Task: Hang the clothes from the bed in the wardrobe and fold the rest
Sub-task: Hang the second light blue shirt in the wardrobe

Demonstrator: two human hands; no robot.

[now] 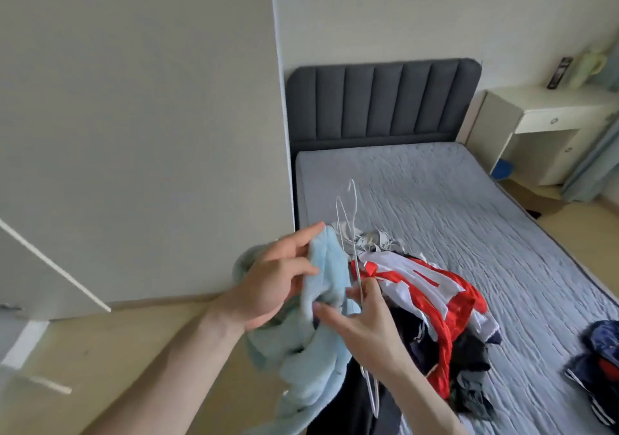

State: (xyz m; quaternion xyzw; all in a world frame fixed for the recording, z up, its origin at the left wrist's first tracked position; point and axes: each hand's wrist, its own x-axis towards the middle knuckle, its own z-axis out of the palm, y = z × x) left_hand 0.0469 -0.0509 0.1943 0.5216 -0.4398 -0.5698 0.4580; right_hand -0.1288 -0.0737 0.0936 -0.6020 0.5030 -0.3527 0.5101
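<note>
The left hand (264, 287) holds a light blue fleece garment (321, 344), fingers curled on it. The right hand (365, 324) pinches a white wire hanger (350, 227) above the clothes pile (435, 304) on the bed (469, 206).

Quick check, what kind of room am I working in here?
Most likely a bedroom: a bed with a padded grey headboard, a pile of clothes on it, and a white desk alongside.

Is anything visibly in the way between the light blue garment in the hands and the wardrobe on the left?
Nothing visible. The left hand grips the light blue garment, the right hand pinches a white wire hanger, and only bare floor lies toward the wardrobe panel. Its interior is out of view.
</note>
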